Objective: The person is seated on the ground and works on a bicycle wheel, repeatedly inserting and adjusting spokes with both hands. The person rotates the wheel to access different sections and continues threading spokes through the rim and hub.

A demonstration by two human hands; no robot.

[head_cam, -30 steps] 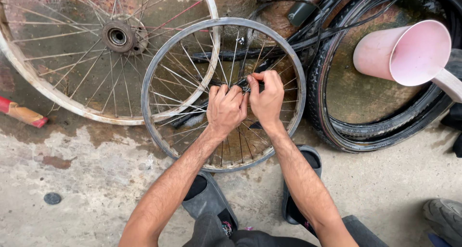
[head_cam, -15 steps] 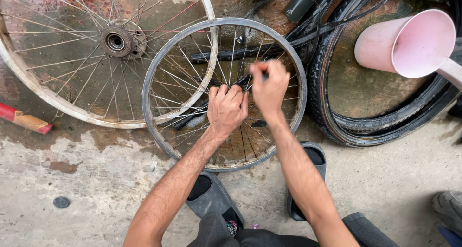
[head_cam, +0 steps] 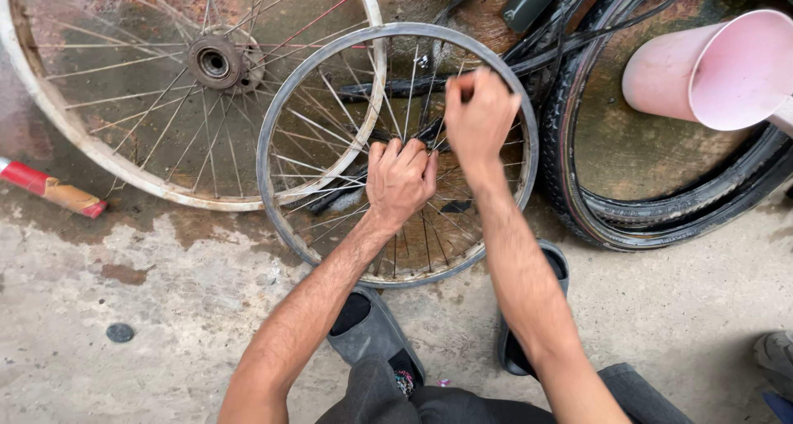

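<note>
**On the concrete floor: small spoked wheel, both hands working**

Near the floor's point(head_cam: 124, 292) middle, the small wheel point(head_cam: 396, 151) is standing upright, leaning against a larger rim point(head_cam: 107, 164); its axle is pointing toward the viewer. Left hand point(head_cam: 401, 180) is gripping the spokes by the hub, fingers closed, apparently steadying it. Right hand point(head_cam: 479, 118) is pinching an upper spoke. Black tyres point(head_cam: 595, 217) and a pink jug point(head_cam: 710, 73) are lying rightward.
</note>
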